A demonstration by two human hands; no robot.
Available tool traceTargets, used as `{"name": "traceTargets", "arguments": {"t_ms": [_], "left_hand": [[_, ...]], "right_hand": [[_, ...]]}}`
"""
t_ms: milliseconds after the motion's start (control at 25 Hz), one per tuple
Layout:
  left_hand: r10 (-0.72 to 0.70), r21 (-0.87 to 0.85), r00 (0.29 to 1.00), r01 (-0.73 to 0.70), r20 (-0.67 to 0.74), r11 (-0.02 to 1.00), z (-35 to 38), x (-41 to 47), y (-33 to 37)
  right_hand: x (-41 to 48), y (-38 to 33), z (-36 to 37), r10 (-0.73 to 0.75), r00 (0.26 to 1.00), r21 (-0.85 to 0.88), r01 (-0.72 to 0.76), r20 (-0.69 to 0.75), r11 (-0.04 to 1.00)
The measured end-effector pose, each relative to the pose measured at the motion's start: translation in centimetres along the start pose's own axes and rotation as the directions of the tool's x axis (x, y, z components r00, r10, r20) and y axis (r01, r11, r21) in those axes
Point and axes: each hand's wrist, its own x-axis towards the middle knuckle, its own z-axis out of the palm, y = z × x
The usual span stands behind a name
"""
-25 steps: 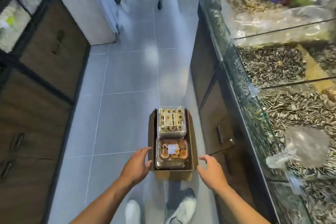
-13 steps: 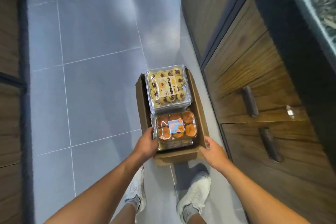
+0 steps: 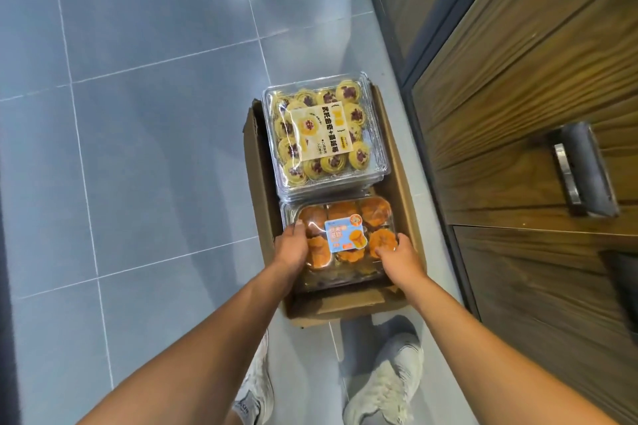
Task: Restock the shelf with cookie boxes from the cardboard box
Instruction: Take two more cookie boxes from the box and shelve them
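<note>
Change: both hands off carton [image 3: 400, 183] rim, now on orange box [image 3: 343, 235].
Left hand [image 3: 293, 245] grips its left edge, right hand [image 3: 400, 259] its right edge.
Orange box between hands, in carton on floor [image 3: 155, 148]; lift judged imminent.
Yellow box [image 3: 322, 131] just beyond hands, untouched.
Hidden: shelf out of view; lower layers and fingertips under box unclear.

Bright, cool, even light.
Sheen on the floor tiles [image 3: 155, 28], glare on the near cookie box [image 3: 345, 214], faint shadow by the shoes [image 3: 386, 386]; bowed, soft edges.
</note>
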Motion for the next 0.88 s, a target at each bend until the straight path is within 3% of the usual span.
{"name": "traceTargets", "arguments": {"t_ms": [280, 440, 640, 880], "left_hand": [[0.002, 0.041, 1.000, -0.002, 0.001, 0.999, 0.0, -5.2, 2.0], [0.035, 0.095, 0.999, -0.038, 0.031, 0.995, -2.1, -8.5, 1.9], [0.037, -0.022, 0.991, -0.035, 0.132, 0.999, -4.8, -12.3, 2.4], [0.116, -0.056, 0.984, -0.110, 0.134, 0.992, -8.6, -17.2, 5.3]], "right_hand": [[-2.9, 1.2, -1.6, 0.077, 0.997, 0.147, -0.076, -0.001, 0.986], [-6.2, 1.3, -3.3, 0.044, 0.996, 0.185, -0.030, -0.071, 0.982], [-8.8, -0.3, -5.4, -0.034, 0.990, 0.240, 0.066, -0.136, 0.969], [-13.5, -4.0, -8.5, -0.057, 0.998, 0.306, 0.049, 0.019, 0.951]]}}
